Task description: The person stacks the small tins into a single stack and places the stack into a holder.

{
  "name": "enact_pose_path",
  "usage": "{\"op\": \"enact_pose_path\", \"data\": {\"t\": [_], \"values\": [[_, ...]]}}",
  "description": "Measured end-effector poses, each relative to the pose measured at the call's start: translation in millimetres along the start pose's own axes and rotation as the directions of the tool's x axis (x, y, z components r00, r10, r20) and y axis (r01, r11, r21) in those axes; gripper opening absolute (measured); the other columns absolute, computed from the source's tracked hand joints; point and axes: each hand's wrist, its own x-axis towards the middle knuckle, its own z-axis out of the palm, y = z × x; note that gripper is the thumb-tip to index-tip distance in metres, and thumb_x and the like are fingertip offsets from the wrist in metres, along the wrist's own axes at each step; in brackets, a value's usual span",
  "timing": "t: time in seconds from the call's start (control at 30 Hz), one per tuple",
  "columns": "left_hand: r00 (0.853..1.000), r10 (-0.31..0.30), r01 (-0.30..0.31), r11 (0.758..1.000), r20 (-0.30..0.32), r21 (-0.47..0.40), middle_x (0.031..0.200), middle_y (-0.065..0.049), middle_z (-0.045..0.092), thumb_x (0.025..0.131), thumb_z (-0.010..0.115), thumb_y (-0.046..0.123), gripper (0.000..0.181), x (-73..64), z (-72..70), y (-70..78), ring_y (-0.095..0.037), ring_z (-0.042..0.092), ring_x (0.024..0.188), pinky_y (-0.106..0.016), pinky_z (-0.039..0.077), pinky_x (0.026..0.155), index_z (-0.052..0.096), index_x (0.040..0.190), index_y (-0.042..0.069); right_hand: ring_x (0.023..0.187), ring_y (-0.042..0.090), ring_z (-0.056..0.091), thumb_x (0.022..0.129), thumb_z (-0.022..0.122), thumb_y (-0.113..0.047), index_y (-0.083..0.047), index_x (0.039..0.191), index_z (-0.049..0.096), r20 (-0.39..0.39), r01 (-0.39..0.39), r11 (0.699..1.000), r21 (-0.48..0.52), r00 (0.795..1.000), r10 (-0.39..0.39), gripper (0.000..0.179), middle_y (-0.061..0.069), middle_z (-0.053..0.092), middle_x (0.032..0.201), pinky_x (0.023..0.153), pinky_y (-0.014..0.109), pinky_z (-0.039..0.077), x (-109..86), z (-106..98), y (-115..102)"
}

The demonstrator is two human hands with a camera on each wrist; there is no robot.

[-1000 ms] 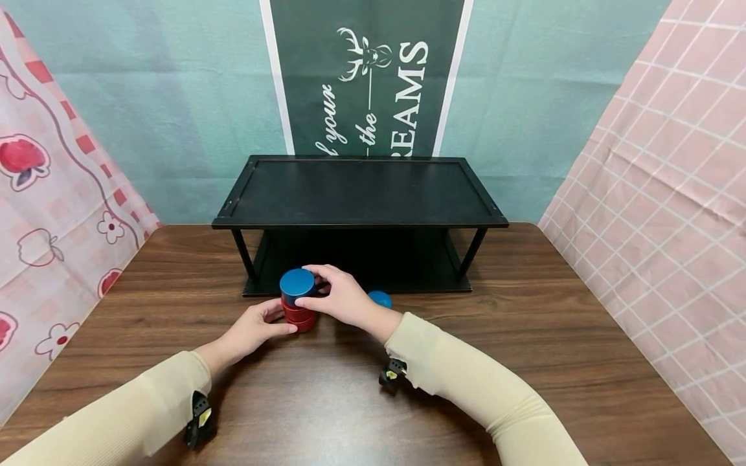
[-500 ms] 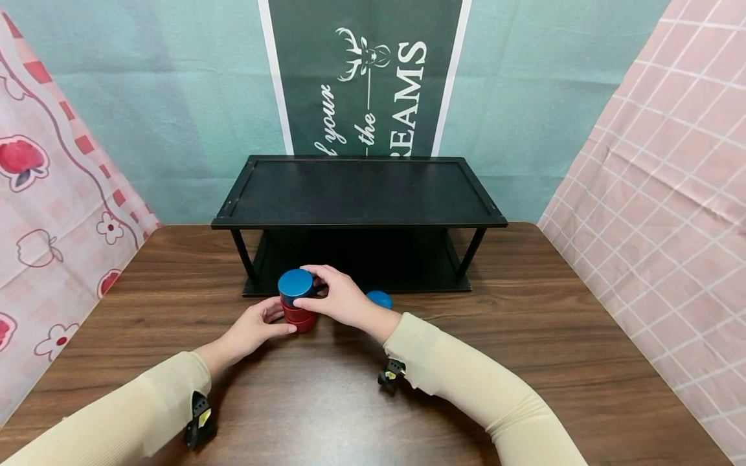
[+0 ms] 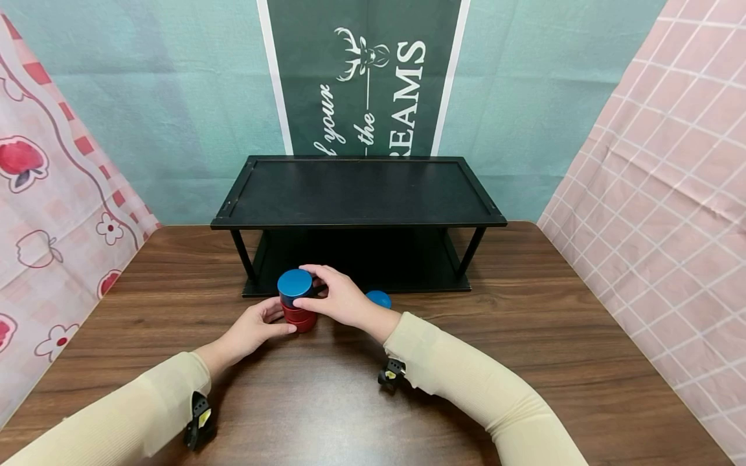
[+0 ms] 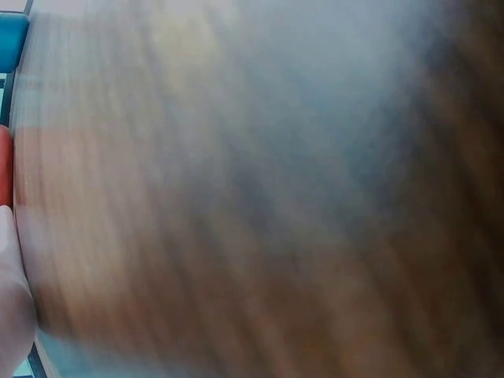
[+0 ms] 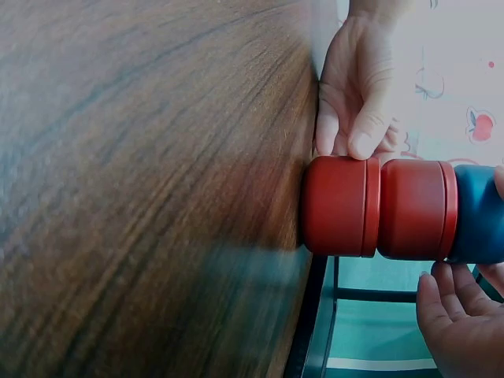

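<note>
Three small round canisters stand in one stack on the table, the lower red canister (image 5: 335, 206) at the bottom, the upper red canister (image 5: 413, 209) over it and a blue canister (image 3: 295, 283) on top. My right hand (image 3: 344, 298) holds the blue canister from the right, thumb at its front and fingers behind. Low on the left side, my left hand (image 3: 253, 329) grips the lower red canister between thumb and fingers. In the right wrist view the stack appears sideways. The left wrist view catches only a sliver of red and blue at its edge.
A black two-level shelf (image 3: 361, 194) stands just behind the stack, with its lower board near the hands. Another round blue-topped thing (image 3: 379, 298) sits behind my right wrist, partly hidden. The wooden table (image 3: 524, 362) runs between patterned cloths on both sides.
The blue canister has shifted very slightly left over the red ones, with my right hand on it. My left hand has stayed in place.
</note>
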Motion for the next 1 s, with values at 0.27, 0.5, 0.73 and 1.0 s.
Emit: {"op": "enact_pose_path", "data": {"t": [0.27,0.5,0.73,1.0], "values": [[1.0,0.0,0.0,1.0,-0.002,-0.01,0.129,-0.026,0.05,0.083,0.07,0.009,0.06,0.6,1.8,-0.5,-0.038,0.046,0.121,-0.046,0.036,0.1,0.041,0.133,-0.009,0.109,0.016,0.054,0.083,0.071,-0.029,-0.009,0.141,0.038,0.017,-0.016,1.0,-0.002,1.0,0.016,0.069,0.008,0.049,0.131,0.086,0.026,0.049,-3.0,-4,3],[1.0,-0.007,0.007,1.0,-0.015,-0.005,0.127,-0.025,0.052,0.082,0.071,0.009,0.059,1.1,2.1,0.6,-0.038,0.047,0.12,-0.046,0.036,0.101,0.043,0.131,-0.009,0.11,0.018,0.054,0.083,0.072,-0.028,-0.007,0.14,0.039,0.0,-0.002,1.0,-0.012,1.0,0.002,0.069,0.008,0.053,0.128,0.087,0.032,0.049,-9.9,-12,11],[1.0,-0.028,0.028,1.0,-0.014,0.013,0.128,-0.024,0.052,0.083,0.071,0.012,0.06,-0.4,1.8,2.2,-0.037,0.046,0.122,-0.048,0.035,0.102,0.043,0.132,-0.008,0.11,0.023,0.055,0.083,0.073,-0.025,-0.004,0.139,0.039,-0.031,0.008,1.0,-0.017,0.999,-0.009,0.069,0.01,0.054,0.126,0.088,0.04,0.049,-17.1,-22,22],[1.0,-0.029,0.029,0.999,-0.006,0.019,0.129,-0.024,0.051,0.083,0.071,0.013,0.061,-2.5,-0.5,2.2,-0.037,0.045,0.122,-0.047,0.035,0.102,0.042,0.133,-0.007,0.108,0.02,0.055,0.083,0.072,-0.023,-0.005,0.138,0.041,-0.066,-0.002,1.0,-0.031,0.998,0.0,0.067,0.009,0.055,0.125,0.087,0.039,0.049,-25.4,-34,28]]}}
